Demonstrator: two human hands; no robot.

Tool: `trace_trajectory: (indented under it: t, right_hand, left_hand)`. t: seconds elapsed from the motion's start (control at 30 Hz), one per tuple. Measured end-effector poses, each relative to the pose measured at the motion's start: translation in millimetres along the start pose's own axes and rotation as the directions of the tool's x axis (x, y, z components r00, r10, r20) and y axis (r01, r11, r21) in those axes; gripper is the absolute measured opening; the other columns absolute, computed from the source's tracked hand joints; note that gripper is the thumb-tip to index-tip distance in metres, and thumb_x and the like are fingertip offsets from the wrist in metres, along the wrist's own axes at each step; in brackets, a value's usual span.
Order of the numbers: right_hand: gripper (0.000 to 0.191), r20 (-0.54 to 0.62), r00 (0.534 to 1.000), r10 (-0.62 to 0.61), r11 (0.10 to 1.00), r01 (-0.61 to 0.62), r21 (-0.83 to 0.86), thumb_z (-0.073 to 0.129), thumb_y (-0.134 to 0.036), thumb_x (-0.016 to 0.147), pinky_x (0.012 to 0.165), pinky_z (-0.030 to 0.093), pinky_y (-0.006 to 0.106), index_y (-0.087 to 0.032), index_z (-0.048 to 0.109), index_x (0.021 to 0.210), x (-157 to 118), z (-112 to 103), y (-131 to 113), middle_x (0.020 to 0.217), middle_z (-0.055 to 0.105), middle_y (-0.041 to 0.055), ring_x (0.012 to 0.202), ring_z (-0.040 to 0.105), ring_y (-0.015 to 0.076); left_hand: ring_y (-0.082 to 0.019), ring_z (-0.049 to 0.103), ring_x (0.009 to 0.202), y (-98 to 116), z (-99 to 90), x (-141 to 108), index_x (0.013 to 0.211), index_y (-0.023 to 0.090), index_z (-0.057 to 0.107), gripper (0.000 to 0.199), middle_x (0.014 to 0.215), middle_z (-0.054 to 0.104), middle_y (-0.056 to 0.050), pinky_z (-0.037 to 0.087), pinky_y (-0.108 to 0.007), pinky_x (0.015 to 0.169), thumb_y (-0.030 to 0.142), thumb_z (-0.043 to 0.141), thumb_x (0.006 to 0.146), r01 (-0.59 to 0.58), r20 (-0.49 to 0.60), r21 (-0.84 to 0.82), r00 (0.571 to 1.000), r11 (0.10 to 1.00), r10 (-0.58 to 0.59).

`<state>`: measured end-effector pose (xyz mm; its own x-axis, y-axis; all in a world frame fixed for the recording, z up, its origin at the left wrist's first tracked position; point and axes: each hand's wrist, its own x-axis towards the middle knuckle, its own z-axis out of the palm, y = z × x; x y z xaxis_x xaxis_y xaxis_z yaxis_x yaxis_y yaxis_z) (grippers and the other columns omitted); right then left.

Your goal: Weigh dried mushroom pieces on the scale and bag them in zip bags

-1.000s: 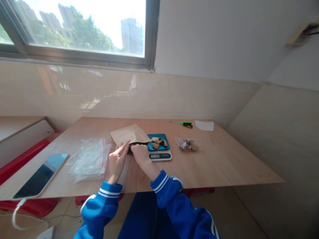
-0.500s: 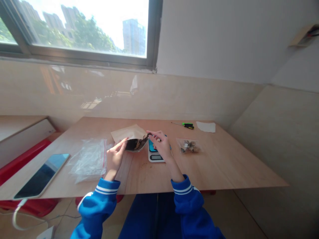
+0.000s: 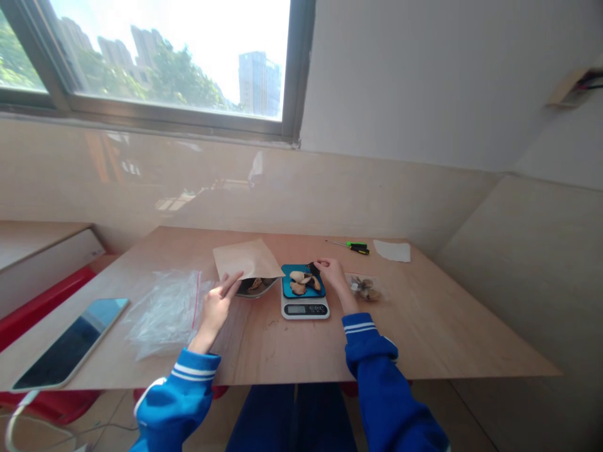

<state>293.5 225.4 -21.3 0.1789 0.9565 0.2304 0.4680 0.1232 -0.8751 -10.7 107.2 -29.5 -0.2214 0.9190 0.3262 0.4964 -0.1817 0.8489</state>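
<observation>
My left hand (image 3: 220,302) grips the near edge of a tan paper pouch (image 3: 247,258), fingers over the paper. Dark and tan dried pieces (image 3: 255,285) show in its mouth. To the right, a white kitchen scale (image 3: 305,307) with a blue top carries several pale and brown pieces (image 3: 299,280) that look like dried mushroom. My right hand (image 3: 332,274) is at the far right corner of the scale, fingertips pinched on a dark dried piece (image 3: 313,269). Whether that piece touches the scale, I cannot tell.
Clear plastic bags (image 3: 167,311) lie left of my left hand, with a tablet (image 3: 70,342) on a cable beyond. Right of the scale is a small clear bag of brown pieces (image 3: 366,289). Farther back are a green-and-black screwdriver (image 3: 358,248) and white paper (image 3: 392,250).
My right hand has moved from the pouch's mouth rightward to the scale with a dark piece. The pouch has been lowered and its paper side now faces up. The scale's pieces are uncovered.
</observation>
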Motion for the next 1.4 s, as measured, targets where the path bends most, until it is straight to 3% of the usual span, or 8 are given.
trace_trajectory:
  t: [0.27,0.5,0.67,0.77,0.93,1.2,1.3,1.4]
  right_hand:
    - [0.018,0.134,0.989,-0.056,0.998,0.058,-0.01,0.064,-0.025,0.078,0.074,0.054,0.031,-0.012,0.075,0.082,-8.6,5.7,6.3,0.085,0.077,0.0117,0.079,0.07,0.0214]
    - [0.042,-0.003,0.992,-0.126,0.99,0.125,-0.061,0.044,-0.045,0.091,0.092,0.046,0.036,-0.013,0.071,0.089,-27.2,-18.9,-11.9,0.104,0.071,0.0173,0.103,0.063,0.025]
    - [0.058,-0.078,0.993,-0.09,0.993,0.096,0.066,0.034,-0.057,0.091,0.075,0.05,0.033,-0.013,0.069,0.106,-86.1,-54.7,-12.6,0.099,0.07,0.0139,0.088,0.063,0.022]
    - [0.058,-0.119,0.993,0.001,0.989,0.016,0.144,0.042,-0.062,0.086,0.062,0.048,0.03,-0.015,0.072,0.099,-132.8,-63.0,-3.0,0.083,0.068,0.0098,0.067,0.057,0.0182]
    - [0.061,-0.06,0.987,0.149,0.969,-0.134,0.205,0.045,-0.069,0.08,0.053,0.045,0.029,-0.017,0.074,0.091,-176.0,-56.2,9.3,0.071,0.064,0.0068,0.057,0.053,0.018]
    - [0.048,0.12,0.993,0.013,0.957,-0.047,0.285,0.039,-0.056,0.091,0.069,0.049,0.03,-0.021,0.071,0.099,-184.9,-21.1,-39.1,0.08,0.065,0.006,0.07,0.058,0.0184]
    - [0.042,0.221,0.974,-0.049,0.919,-0.043,0.392,0.04,-0.051,0.093,0.078,0.051,0.031,-0.025,0.062,0.118,-197.8,11.0,-68.6,0.106,0.067,0.0078,0.088,0.063,0.0191]
    - [0.04,0.262,0.963,-0.068,0.874,-0.069,0.481,0.043,-0.048,0.093,0.083,0.052,0.033,-0.027,0.055,0.125,-208.6,35.4,-88.4,0.121,0.064,0.008,0.099,0.063,0.0197]
  left_hand:
    - [-0.033,0.04,0.134,-28.4,13.1,5.0,0.11,0.02,0.07,0.039,0.124,0.066,-0.011,0.035,-0.051,0.109,0.041,0.056,0.08,0.002,0.088,0.103,0.996,0.995,-0.012]
    - [-0.03,0.029,0.141,-18.1,-6.1,-17.6,0.126,0.025,0.059,0.045,0.142,0.052,-0.008,0.026,-0.053,0.114,0.03,0.052,0.082,-0.102,0.115,0.208,0.99,0.973,0.08]
    - [-0.027,0.031,0.141,-34.2,-38.8,-36.6,0.131,0.027,0.053,0.046,0.147,0.046,-0.006,0.03,-0.047,0.114,0.027,0.04,0.087,-0.089,-0.127,0.356,0.982,0.93,0.142]
    - [-0.035,0.027,0.141,-61.4,-52.3,-37.0,0.124,0.028,0.059,0.043,0.141,0.053,-0.008,0.034,-0.055,0.11,0.038,0.046,0.084,0.044,-0.151,0.385,0.988,0.922,0.016]
    - [-0.04,0.053,0.122,-84.5,-57.9,-34.4,0.105,0.026,0.069,0.035,0.117,0.069,-0.015,0.047,-0.056,0.096,0.042,0.049,0.081,0.096,-0.131,0.362,0.99,0.927,-0.052]
    - [-0.037,0.058,0.117,19.3,-42.8,-55.4,0.125,0.033,0.06,0.043,0.13,0.063,-0.004,0.045,-0.057,0.099,0.05,0.046,0.088,0.171,-0.441,0.308,0.897,0.936,-0.019]
    - [-0.027,0.054,0.124,58.3,-16.7,-75.8,0.122,0.031,0.062,0.039,0.13,0.063,0.001,0.043,-0.046,0.107,0.046,0.052,0.088,-0.028,-0.274,0.098,0.96,0.995,0.054]
    - [-0.025,0.049,0.13,74.0,7.9,-97.2,0.126,0.029,0.06,0.044,0.135,0.059,-0.002,0.039,-0.042,0.111,0.049,0.049,0.088,-0.185,0.075,-0.092,0.979,0.979,0.192]
